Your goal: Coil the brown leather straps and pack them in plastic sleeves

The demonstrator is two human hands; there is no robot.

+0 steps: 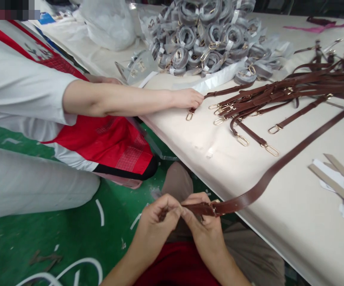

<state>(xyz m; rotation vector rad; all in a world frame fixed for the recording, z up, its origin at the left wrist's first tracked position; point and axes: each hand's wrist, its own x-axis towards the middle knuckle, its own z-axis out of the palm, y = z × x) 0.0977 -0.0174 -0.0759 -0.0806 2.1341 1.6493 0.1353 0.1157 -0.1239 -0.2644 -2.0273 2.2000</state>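
Observation:
A brown leather strap (258, 190) runs from my lap up across the table toward the far right. My right hand (203, 218) grips it close to its buckle (214, 208), the thumb pressed on the end part. My left hand (161, 214) meets the right one at the tip of the strap, its thumb and forefinger pinched together there. Whatever the left fingertips cover is hidden. Both hands are above my knees, just off the table edge.
Brown straps with gold clasps (258, 95) lie piled on the white table (234, 246). Behind them are wrapped grey coiled straps (210, 35). A co-worker's hand (189, 98) holds one strap at the left. Card strips (335, 186) lie at the right.

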